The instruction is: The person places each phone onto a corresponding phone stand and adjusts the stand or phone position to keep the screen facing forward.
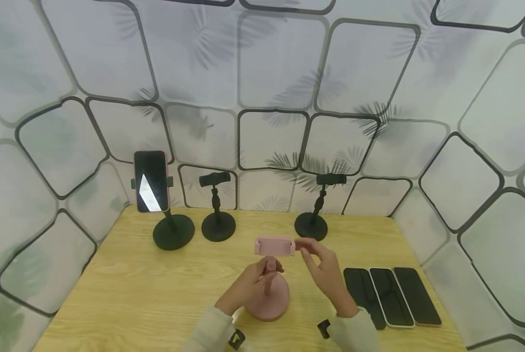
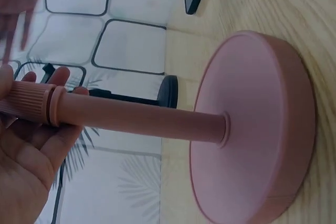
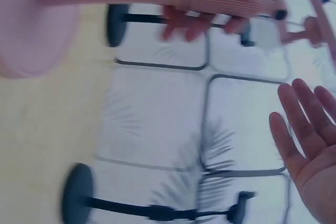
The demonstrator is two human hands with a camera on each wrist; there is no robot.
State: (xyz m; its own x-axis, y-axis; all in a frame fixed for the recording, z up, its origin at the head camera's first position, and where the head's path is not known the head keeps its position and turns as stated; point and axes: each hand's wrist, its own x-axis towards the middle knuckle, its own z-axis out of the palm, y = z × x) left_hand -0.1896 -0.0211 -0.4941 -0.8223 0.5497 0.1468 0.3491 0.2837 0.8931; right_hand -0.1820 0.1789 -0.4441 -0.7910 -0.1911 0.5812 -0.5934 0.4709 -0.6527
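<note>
At the near centre of the wooden tabletop (image 1: 113,293) stands a pink phone stand (image 1: 269,288): a round, flat base, a slim upright post with a ribbed collar, and a horizontal clamp (image 1: 274,246) on top. The left hand (image 1: 249,286) grasps the post at the ribbed section, fingers curled round it. The right hand (image 1: 326,271) reaches toward the clamp's right end with fingers extended; whether they touch it is hard to tell, and the right wrist view shows that palm open. The stand looks like rigid, smooth plastic, probably weighted at the base and light above, so the ribbed collar offers the surest grip. Behind stand three black stands (image 1: 218,208), the leftmost holding a phone (image 1: 151,181). Three dark phones (image 1: 392,296) lie flat at the right.
</note>
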